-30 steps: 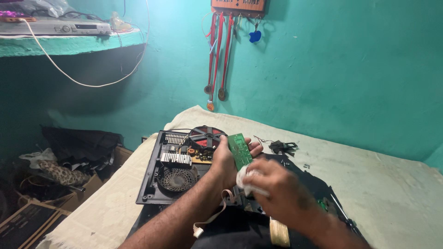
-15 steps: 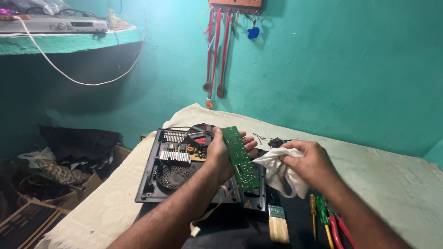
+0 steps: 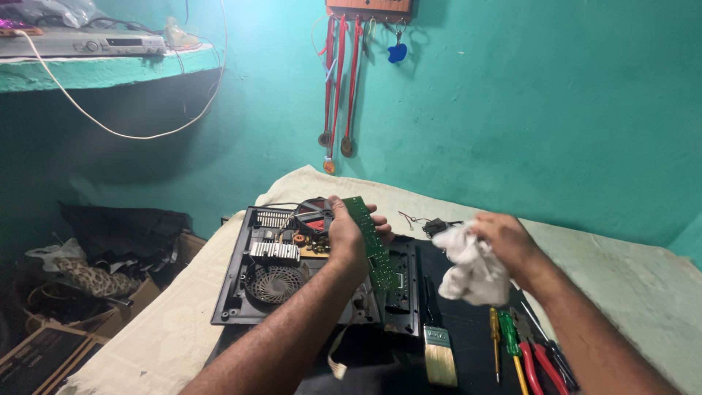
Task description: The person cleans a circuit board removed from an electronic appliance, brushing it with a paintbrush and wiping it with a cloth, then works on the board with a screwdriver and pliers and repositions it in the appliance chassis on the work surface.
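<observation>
My left hand (image 3: 349, 238) grips a long green circuit board (image 3: 371, 243) edge-on, held tilted above an opened black appliance base (image 3: 241, 289) with a round fan, a heat sink and a copper coil. My right hand (image 3: 510, 243) holds a crumpled white cloth (image 3: 470, 267), off to the right of the board and apart from it. Both hands hover over a cream-covered bed (image 3: 168, 329).
A paintbrush (image 3: 439, 351), yellow and green screwdrivers (image 3: 504, 344) and red-handled pliers (image 3: 545, 362) lie on a black sheet by my right arm. Medals hang on the teal wall (image 3: 340, 88). A shelf with a silver player (image 3: 88, 45) is upper left; clutter fills the floor left.
My right hand has drawn the white cloth away from the circuit board to the right. The left hand has turned the board more edge-on and kept it over the appliance.
</observation>
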Demonstrator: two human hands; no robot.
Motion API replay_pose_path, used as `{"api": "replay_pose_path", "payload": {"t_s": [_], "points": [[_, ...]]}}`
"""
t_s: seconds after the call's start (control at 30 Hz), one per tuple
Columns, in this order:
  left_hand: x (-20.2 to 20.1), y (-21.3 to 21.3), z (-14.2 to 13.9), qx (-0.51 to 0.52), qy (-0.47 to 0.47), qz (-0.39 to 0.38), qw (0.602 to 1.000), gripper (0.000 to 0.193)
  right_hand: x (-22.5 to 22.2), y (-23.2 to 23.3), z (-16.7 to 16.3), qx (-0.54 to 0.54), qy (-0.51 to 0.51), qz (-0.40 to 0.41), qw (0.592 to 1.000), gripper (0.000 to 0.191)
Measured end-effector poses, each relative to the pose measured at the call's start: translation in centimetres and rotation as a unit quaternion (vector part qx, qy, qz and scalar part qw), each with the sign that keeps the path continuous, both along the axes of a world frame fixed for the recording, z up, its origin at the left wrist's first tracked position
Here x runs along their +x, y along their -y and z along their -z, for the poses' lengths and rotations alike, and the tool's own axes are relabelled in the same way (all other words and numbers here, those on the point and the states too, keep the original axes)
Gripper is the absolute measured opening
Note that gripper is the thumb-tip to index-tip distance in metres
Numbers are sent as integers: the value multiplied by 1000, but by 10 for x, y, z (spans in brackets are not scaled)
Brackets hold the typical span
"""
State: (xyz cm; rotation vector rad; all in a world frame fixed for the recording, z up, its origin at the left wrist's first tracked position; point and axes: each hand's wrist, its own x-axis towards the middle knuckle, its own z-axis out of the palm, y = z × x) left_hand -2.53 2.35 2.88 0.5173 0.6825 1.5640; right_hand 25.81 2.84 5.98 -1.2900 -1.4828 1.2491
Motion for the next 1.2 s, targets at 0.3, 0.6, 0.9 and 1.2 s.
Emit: {"api": "replay_pose_path", "payload": {"t_s": [0.3, 0.6, 0.9, 1.2], "points": [[5, -13, 1, -40, 60, 12, 997, 81, -18, -20, 17, 135, 488, 28, 862, 43], [18, -29, -7, 23, 114, -56, 992, 67, -116, 40, -55, 201, 443, -88, 869, 69], [6, 8, -45, 79, 78, -8, 994, 77, -120, 51, -95, 108, 415, -111, 897, 58], [-15, 15, -14, -11, -188, 145, 971, 45, -96, 10, -70, 311, 590, -128, 734, 41]]}}
